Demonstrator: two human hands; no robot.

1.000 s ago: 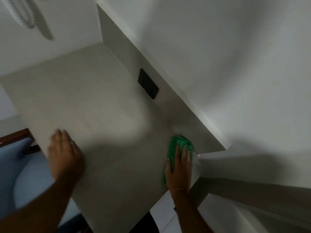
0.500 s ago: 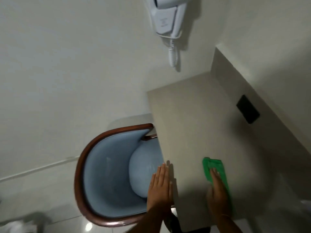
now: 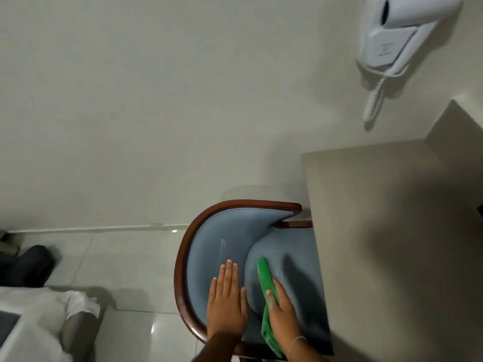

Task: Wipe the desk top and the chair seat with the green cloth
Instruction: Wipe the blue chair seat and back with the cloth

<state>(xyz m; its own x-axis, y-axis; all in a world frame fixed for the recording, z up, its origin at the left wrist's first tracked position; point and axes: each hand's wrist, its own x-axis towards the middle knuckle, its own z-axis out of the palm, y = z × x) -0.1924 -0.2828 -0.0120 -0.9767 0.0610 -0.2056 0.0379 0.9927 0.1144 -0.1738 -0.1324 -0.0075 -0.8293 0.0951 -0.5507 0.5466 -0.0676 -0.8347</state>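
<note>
A blue upholstered chair [image 3: 222, 246] with a dark wooden rim stands tucked under the beige desk top [image 3: 392, 231]. Its round seat cushion [image 3: 295, 262] shows beside the desk's left edge. The green cloth [image 3: 265, 278] lies stretched along the left side of the cushion. My right hand [image 3: 283, 314] presses flat on the cloth's near half. My left hand [image 3: 227, 301] rests flat and open on the chair's padded back, just left of the cloth, holding nothing.
A white wall-mounted hair dryer [image 3: 397, 35] with a coiled cord hangs above the desk. A white wall runs behind the chair. Glossy floor tiles [image 3: 125, 270] lie to the left, with a dark object [image 3: 26, 265] and white fabric [image 3: 39, 322] at the lower left.
My right hand has carried the green cloth off the desk top and down onto the chair seat. My left hand moved from the desk edge onto the chair padding. The view swung left.
</note>
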